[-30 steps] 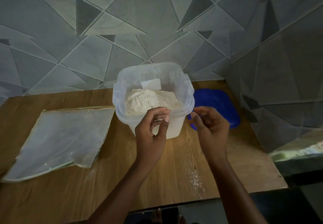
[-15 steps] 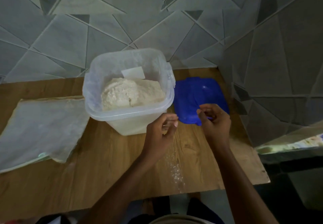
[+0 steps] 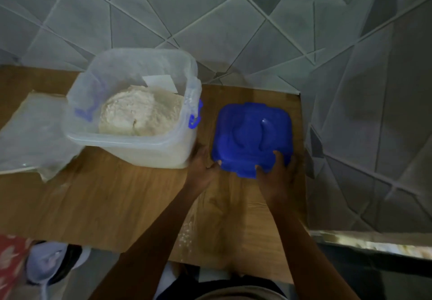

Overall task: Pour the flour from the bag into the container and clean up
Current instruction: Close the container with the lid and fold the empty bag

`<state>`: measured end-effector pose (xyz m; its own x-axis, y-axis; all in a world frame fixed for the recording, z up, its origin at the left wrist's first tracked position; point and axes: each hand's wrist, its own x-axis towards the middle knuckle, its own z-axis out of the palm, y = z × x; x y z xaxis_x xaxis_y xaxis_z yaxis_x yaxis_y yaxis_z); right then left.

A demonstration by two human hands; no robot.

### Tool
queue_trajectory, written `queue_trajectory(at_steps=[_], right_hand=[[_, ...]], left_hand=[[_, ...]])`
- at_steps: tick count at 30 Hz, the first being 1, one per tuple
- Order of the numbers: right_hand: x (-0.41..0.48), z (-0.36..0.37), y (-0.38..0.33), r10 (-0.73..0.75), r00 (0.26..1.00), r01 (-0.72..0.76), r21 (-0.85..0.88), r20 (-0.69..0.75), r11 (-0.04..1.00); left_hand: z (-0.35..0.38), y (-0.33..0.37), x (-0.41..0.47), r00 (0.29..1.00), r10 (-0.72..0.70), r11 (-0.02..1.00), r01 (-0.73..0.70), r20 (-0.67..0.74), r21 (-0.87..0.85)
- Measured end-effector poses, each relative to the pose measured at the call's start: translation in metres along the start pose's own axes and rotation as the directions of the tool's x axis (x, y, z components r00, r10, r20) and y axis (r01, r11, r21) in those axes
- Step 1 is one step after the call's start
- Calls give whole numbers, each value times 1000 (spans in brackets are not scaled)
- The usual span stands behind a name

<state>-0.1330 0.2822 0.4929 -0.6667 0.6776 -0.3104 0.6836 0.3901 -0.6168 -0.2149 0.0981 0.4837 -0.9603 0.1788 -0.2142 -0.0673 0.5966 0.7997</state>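
A clear plastic container (image 3: 131, 139) with blue clasps stands open on the wooden table, and a mound of flour (image 3: 140, 114) lies inside it. To its left the emptied flour bag (image 3: 32, 133) lies flat and crumpled. The blue lid (image 3: 252, 133) sits to the right of the container. My left hand (image 3: 203, 168) grips the lid's near left corner. My right hand (image 3: 278, 173) grips its near right edge, fingers curled over the rim.
The wooden table (image 3: 117, 201) has a streak of spilled flour (image 3: 187, 234) near its front edge. Grey tiled walls close the back and the right side. A narrow ledge (image 3: 374, 243) runs at lower right. Items on the floor show at lower left.
Both hands moved forward and right from in front of the container and took hold of the blue lid's near edge. The camera tilted down and shifted right.
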Motion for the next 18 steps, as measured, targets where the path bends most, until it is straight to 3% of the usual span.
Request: queue_trajectory(at_steps=[5,11,15,18], right_hand=[[13,-1,-1,9,1000,-8,83,-13,997],[22,-13,-6,89,986,-49,262,-141,964],[19,-18,-7,185,978,-151,291,-91,945],[13,-23,1,231,971,-209,251,-62,945]], left_hand=[[16,17,13,996,-66,994,71,60,-82],[22,29,21,954,-295,923,271,-51,-272],[22,32,16,935,-355,915,343,-20,-214],[12,31,9,955,-294,945,285,-37,-163]])
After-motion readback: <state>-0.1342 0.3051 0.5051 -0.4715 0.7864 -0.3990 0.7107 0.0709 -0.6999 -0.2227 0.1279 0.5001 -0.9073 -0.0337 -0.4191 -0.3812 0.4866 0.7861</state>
